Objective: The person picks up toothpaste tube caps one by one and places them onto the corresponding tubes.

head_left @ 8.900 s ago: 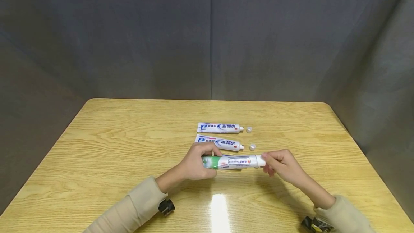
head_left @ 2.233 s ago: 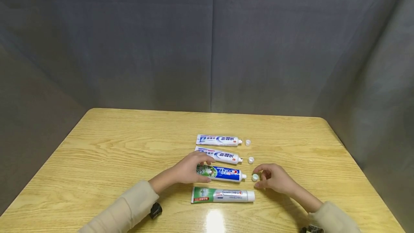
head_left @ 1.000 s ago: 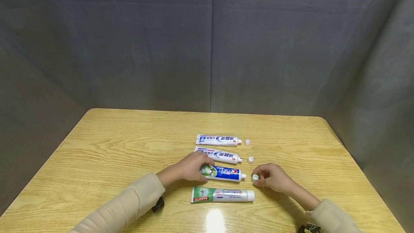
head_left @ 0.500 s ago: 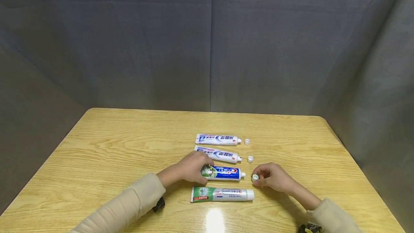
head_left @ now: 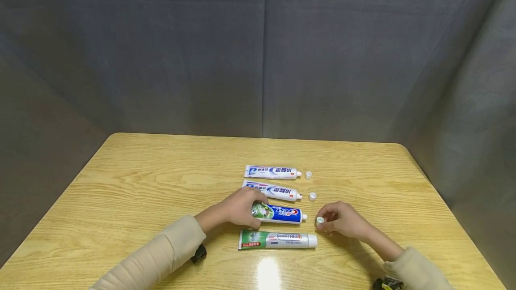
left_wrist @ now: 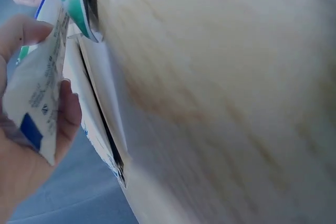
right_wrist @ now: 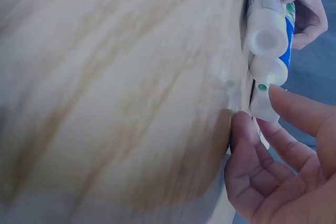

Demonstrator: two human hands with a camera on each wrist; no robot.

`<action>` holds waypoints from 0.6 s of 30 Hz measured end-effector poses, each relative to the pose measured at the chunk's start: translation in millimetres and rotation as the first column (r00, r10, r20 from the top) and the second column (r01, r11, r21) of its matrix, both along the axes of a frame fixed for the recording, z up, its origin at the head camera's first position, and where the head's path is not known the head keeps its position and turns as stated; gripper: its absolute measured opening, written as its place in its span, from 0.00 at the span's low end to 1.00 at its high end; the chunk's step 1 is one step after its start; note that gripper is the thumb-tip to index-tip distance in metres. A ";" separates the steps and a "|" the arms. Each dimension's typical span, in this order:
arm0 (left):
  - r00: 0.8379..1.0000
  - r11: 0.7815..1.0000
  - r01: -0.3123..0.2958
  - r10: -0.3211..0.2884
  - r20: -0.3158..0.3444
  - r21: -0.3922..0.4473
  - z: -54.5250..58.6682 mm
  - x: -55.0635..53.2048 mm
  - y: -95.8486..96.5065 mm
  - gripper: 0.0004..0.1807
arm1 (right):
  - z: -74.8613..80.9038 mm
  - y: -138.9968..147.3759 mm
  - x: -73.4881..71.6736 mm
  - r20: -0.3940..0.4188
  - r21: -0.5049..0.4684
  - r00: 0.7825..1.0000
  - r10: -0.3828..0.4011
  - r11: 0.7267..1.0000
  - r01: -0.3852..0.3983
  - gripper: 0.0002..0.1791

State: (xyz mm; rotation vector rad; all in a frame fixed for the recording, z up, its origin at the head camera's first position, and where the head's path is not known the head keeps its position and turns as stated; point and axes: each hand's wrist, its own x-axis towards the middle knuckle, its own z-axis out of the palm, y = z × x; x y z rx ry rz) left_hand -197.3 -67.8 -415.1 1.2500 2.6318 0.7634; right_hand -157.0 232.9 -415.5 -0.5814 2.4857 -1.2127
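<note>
My left hand [head_left: 243,208] grips the tail end of a blue-and-green Crest toothpaste tube [head_left: 284,214], its bare nozzle pointing right. In the left wrist view, thumb and fingers curl round the pale back of this toothpaste tube [left_wrist: 39,87]. Just right of the nozzle, my right hand [head_left: 343,223] pinches a small white cap [head_left: 320,220] between thumb and fingers, a short gap away from the tube. The cap [right_wrist: 264,108] also shows at the fingertips in the right wrist view. Nearer me lies a green-and-white toothpaste tube [head_left: 282,240] with its white cap on.
Farther back lie two white toothpaste tubes, the near one [head_left: 278,191] and the far one [head_left: 274,172], both uncapped. Beside their nozzles sit a loose cap [head_left: 312,196] and another loose cap [head_left: 308,175]. The wooden table [head_left: 161,169] ends at a grey curtain [head_left: 181,66].
The green-and-white tube, held in both hands earlier, now lies on the table. My left hand has closed round the Crest tube; my right fingers have closed on its cap.
</note>
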 end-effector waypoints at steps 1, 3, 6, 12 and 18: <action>1.000 1.000 0.004 -0.004 0.007 0.020 0.2 -0.2 -0.2 0.24 | 0.9 0.6 0.2 0.010 -0.005 1.000 -0.002 1.000 0.002 0.07; 1.000 0.999 0.010 -0.011 0.015 0.048 0.3 -0.4 -0.8 0.23 | 2.8 1.8 0.6 0.023 -0.014 1.000 -0.008 1.000 0.008 0.07; 1.000 0.998 0.003 -0.004 0.019 0.060 0.7 0.6 -1.0 0.23 | 5.9 3.7 0.9 0.047 -0.037 0.999 -0.019 0.999 0.020 0.08; 0.999 0.995 -0.019 0.016 0.032 0.097 3.4 3.7 -0.5 0.24 | 8.7 7.4 1.9 0.049 -0.049 0.998 -0.049 0.997 0.051 0.13; 0.999 0.988 -0.037 0.036 0.013 0.152 8.4 3.9 -2.0 0.24 | 11.7 10.6 1.9 -0.019 -0.042 0.997 -0.080 0.996 0.079 0.17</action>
